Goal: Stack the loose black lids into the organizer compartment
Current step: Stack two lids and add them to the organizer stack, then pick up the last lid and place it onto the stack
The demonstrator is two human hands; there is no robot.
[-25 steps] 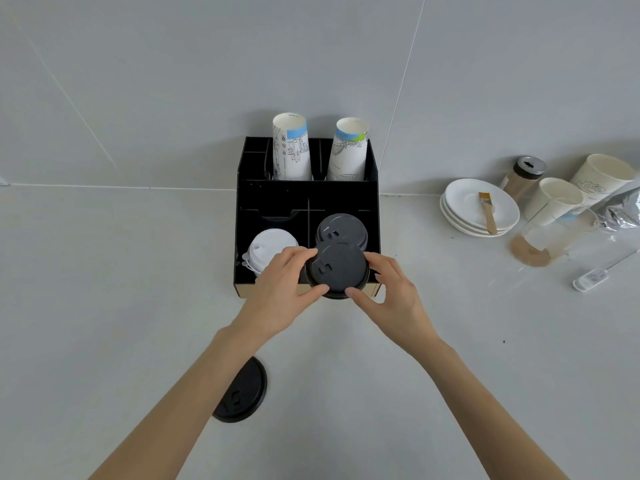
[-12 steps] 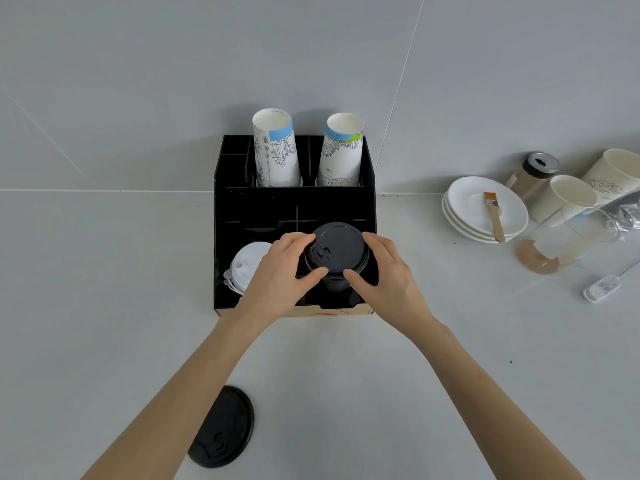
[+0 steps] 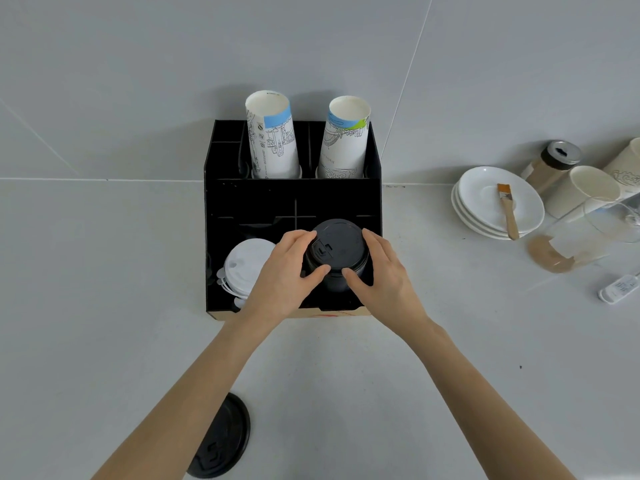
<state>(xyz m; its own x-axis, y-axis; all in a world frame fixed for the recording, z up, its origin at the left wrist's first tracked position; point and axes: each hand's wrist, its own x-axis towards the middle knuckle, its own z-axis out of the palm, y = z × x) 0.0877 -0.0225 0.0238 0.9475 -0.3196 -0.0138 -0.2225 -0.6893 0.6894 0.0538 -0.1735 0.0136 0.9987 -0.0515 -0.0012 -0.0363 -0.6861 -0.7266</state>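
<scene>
Both hands on the black lid stack (image 3: 335, 258) in the front-right compartment of the black organizer (image 3: 221, 202). Left hand (image 3: 285, 271) wraps the stack's left side, thumb on the front wall, fingers curled over the far rim. Right hand (image 3: 384, 275) mirrors it on the right side, thumb touching the front. Both closed around the stack, not pinching hard as far as I can tell.

Stack is a short matte black plastic cylinder of nested round lids, axis roughly vertical, tilted slightly toward the camera. Top lid faces up: raised rim, moulded sip tab to the left of centre.

Organizer is flat black panel board with slotted dividers, and a bare brown cardboard edge along the front bottom. White plastic lids (image 3: 247, 265) sit in the front-left compartment, partly hidden by the left hand. Two printed paper cup stacks stand rim-up in the rear row: left one (image 3: 272, 140) with a blue band, right one (image 3: 346, 140) with blue and green.

One loose black lid (image 3: 221, 441) lies flat on the smooth grey counter (image 3: 86, 306), near edge, under the left forearm, well apart from the organizer.

Right side: stacked glossy white saucers (image 3: 485, 199) with a wooden-handled brush (image 3: 507, 209) lying on top.
</scene>
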